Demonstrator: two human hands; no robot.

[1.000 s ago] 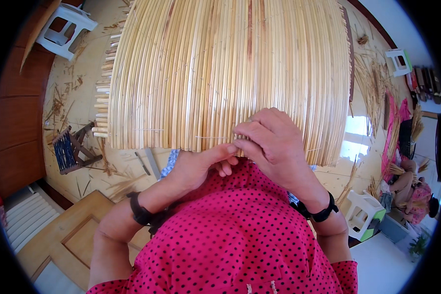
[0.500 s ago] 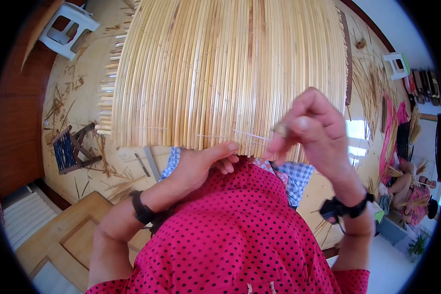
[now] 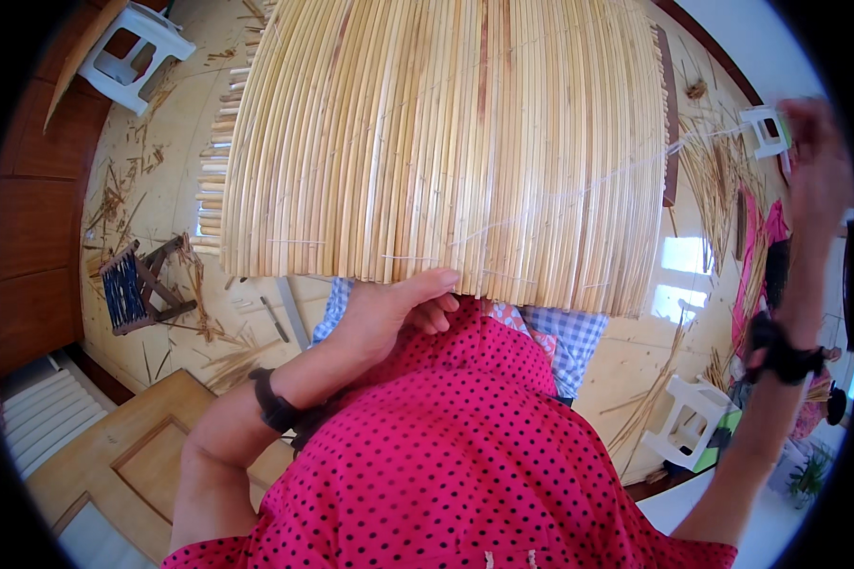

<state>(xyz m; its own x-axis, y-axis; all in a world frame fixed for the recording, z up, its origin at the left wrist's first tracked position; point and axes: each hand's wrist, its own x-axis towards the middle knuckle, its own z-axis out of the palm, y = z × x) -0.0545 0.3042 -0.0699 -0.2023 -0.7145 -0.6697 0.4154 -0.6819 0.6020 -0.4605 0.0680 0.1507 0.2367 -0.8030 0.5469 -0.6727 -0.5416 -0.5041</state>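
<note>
Filling most of the upper view: a wide mat of pale split reeds (image 3: 446, 142), slats running side by side and bowing outward toward the near edge, which is hanging just above the lap. Beneath it, spreading across the lower middle, a red dotted shirt (image 3: 446, 465), with a blue checked cloth (image 3: 560, 337) peeking out between shirt and mat edge. Lying all around, a light wooden floor (image 3: 152, 199) scattered with reed scraps and splinters. Standing at upper left, a white plastic stool (image 3: 128, 52); another white stool (image 3: 688, 427) sitting at lower right, well apart from the first. Resting on the floor at left, a small dark folding stool with a blue woven seat (image 3: 128, 284), near the mat's left edge.

Pressing up against the mat's near edge from below, the left hand (image 3: 389, 313): thumb lying along the slat ends, fingers curled under, gripping the edge at about its middle. A black wrist band (image 3: 273, 403) circling the forearm behind it.

Raised high at the far right, well apart from the mat's edge, the right hand (image 3: 816, 161): blurred, fingers closed in a pinch on a thin pale thread (image 3: 579, 185). Running taut from that pinch, the thread slanting down and left across the face of the slats toward the near edge beside the left hand. Another black wrist band (image 3: 778, 356) wrapping the right forearm lower down.
</note>
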